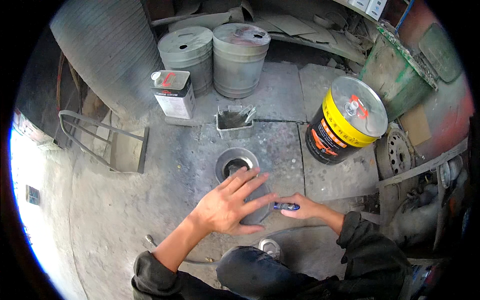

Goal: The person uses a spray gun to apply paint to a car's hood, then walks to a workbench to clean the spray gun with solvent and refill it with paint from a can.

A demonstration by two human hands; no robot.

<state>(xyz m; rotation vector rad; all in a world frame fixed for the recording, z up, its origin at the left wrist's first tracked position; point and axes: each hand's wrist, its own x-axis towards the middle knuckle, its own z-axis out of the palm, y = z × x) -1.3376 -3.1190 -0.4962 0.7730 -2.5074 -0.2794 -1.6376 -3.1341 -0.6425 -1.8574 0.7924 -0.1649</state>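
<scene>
My left hand [227, 202] is spread palm down, fingers apart, over a grey, flat-looking round piece [259, 215] and the near rim of a round metal bowl [220, 165]. The bowl has something dark inside. The hand hides much of the grey piece, and whether it presses on it I cannot tell. Just to the right, my right hand [301, 207] is closed around a small tool with a dark blue handle [286, 206]. Its tip points at the grey piece, but its kind is not plain.
Beyond the bowl stands a rectangular open tin [235, 133] with tools in it. A square can [173, 103] and two grey drums [239, 70] are behind. A black-and-yellow drum [345, 120] stands right, a metal-framed dustpan [129, 150] left. A hose [200, 262] crosses the floor.
</scene>
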